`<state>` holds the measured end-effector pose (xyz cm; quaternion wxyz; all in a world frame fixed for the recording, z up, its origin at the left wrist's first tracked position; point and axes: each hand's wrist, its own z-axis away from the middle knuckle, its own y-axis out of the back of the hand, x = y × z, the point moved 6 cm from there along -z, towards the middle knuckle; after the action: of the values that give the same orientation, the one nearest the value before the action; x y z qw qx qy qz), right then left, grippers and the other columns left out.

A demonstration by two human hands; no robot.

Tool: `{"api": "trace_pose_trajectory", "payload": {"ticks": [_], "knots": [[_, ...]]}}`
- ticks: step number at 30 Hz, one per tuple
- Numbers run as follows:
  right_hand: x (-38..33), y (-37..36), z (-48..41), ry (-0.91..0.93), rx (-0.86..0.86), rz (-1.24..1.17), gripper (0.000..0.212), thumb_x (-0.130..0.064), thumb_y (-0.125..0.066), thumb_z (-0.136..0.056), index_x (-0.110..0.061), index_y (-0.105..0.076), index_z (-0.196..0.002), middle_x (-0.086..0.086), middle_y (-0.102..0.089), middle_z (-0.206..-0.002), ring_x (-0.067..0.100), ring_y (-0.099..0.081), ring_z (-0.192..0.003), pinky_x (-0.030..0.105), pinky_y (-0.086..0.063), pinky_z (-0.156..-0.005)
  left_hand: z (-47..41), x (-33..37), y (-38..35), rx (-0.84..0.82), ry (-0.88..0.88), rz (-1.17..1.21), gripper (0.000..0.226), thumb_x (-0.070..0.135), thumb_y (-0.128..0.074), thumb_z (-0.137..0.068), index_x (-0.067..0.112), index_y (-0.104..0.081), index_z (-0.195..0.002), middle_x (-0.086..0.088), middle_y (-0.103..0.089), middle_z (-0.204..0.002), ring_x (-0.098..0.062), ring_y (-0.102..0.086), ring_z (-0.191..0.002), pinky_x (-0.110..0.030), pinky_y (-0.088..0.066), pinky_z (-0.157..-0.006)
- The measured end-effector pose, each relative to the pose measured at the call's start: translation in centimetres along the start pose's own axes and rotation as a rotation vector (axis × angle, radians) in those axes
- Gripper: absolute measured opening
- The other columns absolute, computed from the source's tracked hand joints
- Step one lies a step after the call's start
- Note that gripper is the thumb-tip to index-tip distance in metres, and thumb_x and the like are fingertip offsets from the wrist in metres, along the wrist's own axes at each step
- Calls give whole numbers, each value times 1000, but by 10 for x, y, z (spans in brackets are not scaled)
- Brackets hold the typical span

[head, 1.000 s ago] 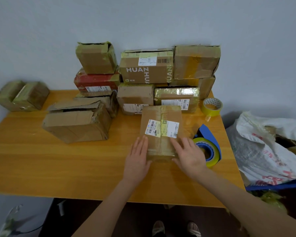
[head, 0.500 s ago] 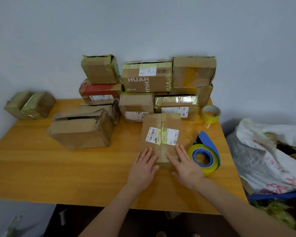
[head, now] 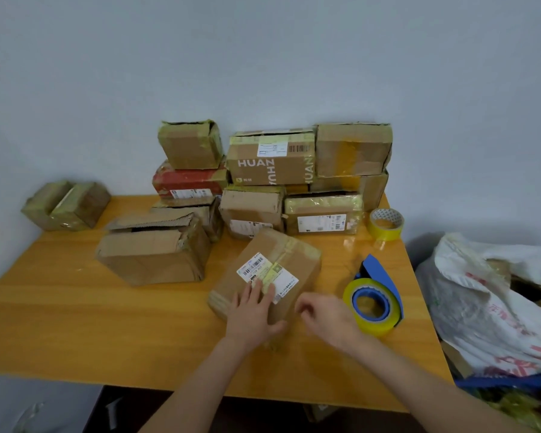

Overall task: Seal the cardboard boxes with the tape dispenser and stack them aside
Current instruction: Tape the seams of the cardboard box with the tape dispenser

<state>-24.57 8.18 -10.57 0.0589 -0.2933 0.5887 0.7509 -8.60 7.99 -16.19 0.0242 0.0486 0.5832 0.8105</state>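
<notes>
A flat brown cardboard box (head: 281, 260) with a white shipping label lies turned at an angle in the middle of the wooden table (head: 75, 323). My left hand (head: 253, 314) rests on its near end, fingers straight over the label. My right hand (head: 328, 320) hovers just right of the box with loosely curled, blurred fingers and holds nothing. The blue tape dispenser (head: 375, 301) with a yellowish tape roll sits right beside that hand.
A torn open box (head: 153, 251) stands at the left. Several taped boxes (head: 272, 164) are stacked against the wall. A loose tape roll (head: 386, 223) lies at the back right. Two boxes (head: 66, 204) sit off the table's left, a white sack (head: 487, 307) at the right.
The box has been rotated from straight to angled. My right hand has lifted off it and moved right, toward the dispenser. My left hand stays on the box.
</notes>
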Motion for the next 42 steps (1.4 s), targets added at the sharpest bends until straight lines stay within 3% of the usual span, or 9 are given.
{"api": "trace_pose_trajectory", "payload": {"ticks": [11,19,22,26,29,32,34,38,42], "knots": [[25,6,-61,-167,-7,19,77,-44,-65,-88,-23,-24,-150,6,-29,-152,28,-41,-132,41,-46,-102,41,-73,19,-112,-156,-89,88,32,-64,-85,37,-8,-153,13,2,-161,-15,-6,-148,-34,-20,-118],[2,8,-135,-613,89,-1362,74,-33,-68,-89,-7,-30,-147,16,-53,-133,27,-60,-109,40,-51,-98,27,-50,10,-41,-79,-51,95,45,-63,-87,43,8,-150,1,18,-160,-23,8,-148,-45,3,-120],[3,8,-160,-685,139,-1579,53,-29,-62,-94,-9,-43,-138,15,-53,-132,31,-58,-113,40,-53,-97,26,-59,-1,-27,-129,-70,81,36,-54,-95,48,5,-148,5,16,-160,-24,10,-148,-43,6,-118],[11,12,-183,-744,182,-1428,31,-19,-55,-99,-4,-52,-125,12,-64,-103,22,-65,-84,32,-57,-82,33,-80,1,11,-190,-69,72,29,-42,-101,53,10,-144,13,22,-155,-20,17,-146,-37,16,-114],[19,21,-190,-695,173,-973,38,-32,-54,-98,-3,-55,-123,13,-66,-110,21,-64,-86,30,-53,-69,42,-82,6,79,-200,-45,74,18,-45,-99,52,3,-144,11,19,-154,-23,18,-142,-44,18,-113],[14,23,-179,-368,87,-402,45,-40,-61,-93,-15,-53,-130,6,-60,-128,20,-59,-106,34,-50,-90,60,-64,17,259,-87,66,84,0,-75,-72,34,-43,-142,-7,-31,-154,-36,-29,-140,-64,-22,-110],[0,0,-161,-171,-140,-240,60,-46,-63,-89,-23,-44,-141,0,-51,-139,16,-56,-110,33,-46,-94,75,-53,17,439,6,187,71,-4,-86,-47,17,-71,-113,-14,-64,-122,-35,-64,-108,-55,-53,-86],[10,-20,-129,-110,-224,156,61,-58,-59,-86,-28,-45,-138,1,-54,-132,21,-52,-118,37,-50,-92,95,-54,4,501,334,572,27,9,-80,-71,21,-59,-83,9,-56,-88,-5,-54,-80,-12,-40,-61],[33,-11,-100,-226,-418,196,47,-58,-60,-86,-28,-62,-122,-4,-65,-116,16,-59,-103,28,-46,-68,96,-65,0,573,603,870,23,15,-69,-86,20,-46,-89,5,-49,-95,-6,-52,-78,-18,-42,-61]]}}
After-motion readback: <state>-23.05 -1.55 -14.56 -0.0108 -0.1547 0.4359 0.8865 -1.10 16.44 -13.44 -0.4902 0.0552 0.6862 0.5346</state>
